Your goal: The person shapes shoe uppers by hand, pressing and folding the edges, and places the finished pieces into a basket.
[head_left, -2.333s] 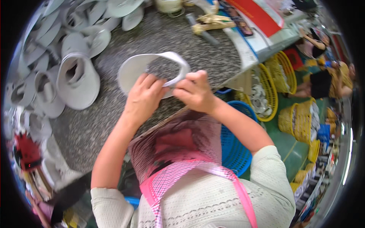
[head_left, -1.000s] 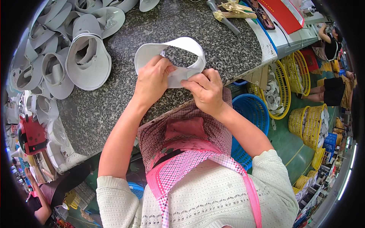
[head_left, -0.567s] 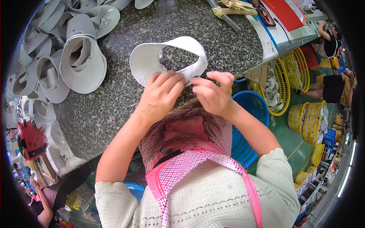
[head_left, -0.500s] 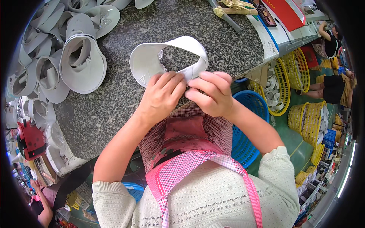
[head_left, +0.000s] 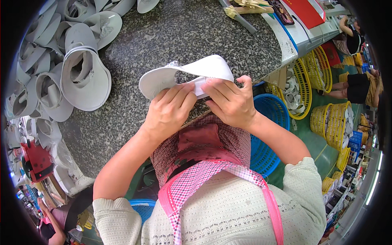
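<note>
Both my hands grip the near band of a white sun visor over the front edge of the speckled stone tabletop. Closed on the band left of its middle is my left hand, fingertips on top. My right hand pinches the band just to the right, its fingers close to the left ones. Between the two sets of fingertips a short flat stretch of the band shows. The visor's brim tilts toward the left, and a bit of clear plastic sticks up behind it. My thumbs are partly hidden.
A heap of pale visors covers the table's left side. Sticks and a grey tube lie at the far right, near a phone. A blue basket and yellow baskets stand right of the table. Other people are farther off.
The visor has tipped up and its right end has moved right and nearer. My right hand has gone from raised curled fingers to pinching the band; the left has shifted slightly nearer.
</note>
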Tool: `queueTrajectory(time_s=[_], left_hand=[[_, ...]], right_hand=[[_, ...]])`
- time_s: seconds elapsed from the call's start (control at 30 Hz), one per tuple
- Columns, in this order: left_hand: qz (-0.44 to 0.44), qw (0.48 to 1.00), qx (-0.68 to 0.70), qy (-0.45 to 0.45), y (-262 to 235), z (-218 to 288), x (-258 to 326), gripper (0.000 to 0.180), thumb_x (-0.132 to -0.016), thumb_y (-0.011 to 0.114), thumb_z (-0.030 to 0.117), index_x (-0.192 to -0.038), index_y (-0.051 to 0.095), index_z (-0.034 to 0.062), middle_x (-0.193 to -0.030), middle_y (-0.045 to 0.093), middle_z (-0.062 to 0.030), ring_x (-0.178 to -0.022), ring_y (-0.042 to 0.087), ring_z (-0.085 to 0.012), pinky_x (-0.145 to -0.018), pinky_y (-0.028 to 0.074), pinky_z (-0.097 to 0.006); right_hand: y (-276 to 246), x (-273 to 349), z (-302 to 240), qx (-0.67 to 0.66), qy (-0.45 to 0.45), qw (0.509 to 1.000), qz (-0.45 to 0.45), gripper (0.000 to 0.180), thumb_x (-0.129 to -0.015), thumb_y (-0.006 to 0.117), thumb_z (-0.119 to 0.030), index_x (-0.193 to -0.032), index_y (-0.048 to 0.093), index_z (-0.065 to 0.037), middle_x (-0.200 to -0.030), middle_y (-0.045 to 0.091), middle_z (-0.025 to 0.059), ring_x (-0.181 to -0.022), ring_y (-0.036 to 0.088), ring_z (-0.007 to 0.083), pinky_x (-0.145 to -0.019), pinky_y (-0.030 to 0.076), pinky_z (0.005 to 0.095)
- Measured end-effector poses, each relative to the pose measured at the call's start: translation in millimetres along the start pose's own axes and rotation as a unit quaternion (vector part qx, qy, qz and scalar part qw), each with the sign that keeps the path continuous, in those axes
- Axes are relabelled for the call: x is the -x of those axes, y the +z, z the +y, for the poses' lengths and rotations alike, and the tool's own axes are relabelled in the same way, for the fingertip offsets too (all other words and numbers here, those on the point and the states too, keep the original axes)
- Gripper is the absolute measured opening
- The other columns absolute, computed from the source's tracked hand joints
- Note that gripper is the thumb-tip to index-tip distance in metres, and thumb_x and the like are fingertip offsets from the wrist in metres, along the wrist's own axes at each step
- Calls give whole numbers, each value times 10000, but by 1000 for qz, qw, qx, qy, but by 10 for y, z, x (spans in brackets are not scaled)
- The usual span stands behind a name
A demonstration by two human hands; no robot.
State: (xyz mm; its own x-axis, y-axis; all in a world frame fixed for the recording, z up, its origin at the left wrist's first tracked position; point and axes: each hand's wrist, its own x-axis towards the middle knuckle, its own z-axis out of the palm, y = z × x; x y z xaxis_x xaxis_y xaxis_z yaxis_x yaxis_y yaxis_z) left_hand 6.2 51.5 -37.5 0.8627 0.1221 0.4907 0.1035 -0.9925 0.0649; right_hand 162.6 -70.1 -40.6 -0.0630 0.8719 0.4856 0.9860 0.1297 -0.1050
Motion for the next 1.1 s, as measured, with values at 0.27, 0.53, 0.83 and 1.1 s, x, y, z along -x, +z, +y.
queueTrajectory(time_s=[0.27, 0.53, 0.83, 1.1], left_hand=[[-8, 992, 126, -5, -24, -172, 73, 187, -670, 561, 31, -856, 539, 44, -974, 605, -64, -862, 593, -214, -738, 485, -328], [-52, 986, 153, -28, -57, -163, 81, 175, -683, 551, -6, -852, 535, 34, -1006, 606, -68, -886, 592, -234, -749, 483, -348], [-145, 979, 146, -7, -278, -149, 163, 466, -739, 591, 139, -1192, 497, 81, -1196, 518, -68, -1120, 481, -240, -885, 414, -364], [-124, 987, 45, -92, -518, -240, 421, 320, -766, 555, 63, -1082, 588, 98, -1104, 587, -86, -1089, 520, -224, -870, 414, -324]], right_hand=[[-79, -71, 44, 35, -38, 999, -7, 388, -662, 594, -179, -1035, 565, -73, -934, 567, -7, -853, 553, 78, -712, 276, 368], [-31, -87, 13, 16, -57, 998, -23, 299, -679, 557, -175, -968, 607, -117, -907, 546, -11, -882, 528, 105, -739, 263, 386], [-57, -104, 65, 35, -73, 997, -18, 331, -663, 573, -165, -990, 622, -151, -945, 548, -1, -900, 531, 122, -815, 265, 414], [-110, -342, 152, 66, -154, 986, 24, 97, -710, 524, -149, -735, 618, -146, -672, 531, -51, -765, 547, 111, -864, 263, 458]])
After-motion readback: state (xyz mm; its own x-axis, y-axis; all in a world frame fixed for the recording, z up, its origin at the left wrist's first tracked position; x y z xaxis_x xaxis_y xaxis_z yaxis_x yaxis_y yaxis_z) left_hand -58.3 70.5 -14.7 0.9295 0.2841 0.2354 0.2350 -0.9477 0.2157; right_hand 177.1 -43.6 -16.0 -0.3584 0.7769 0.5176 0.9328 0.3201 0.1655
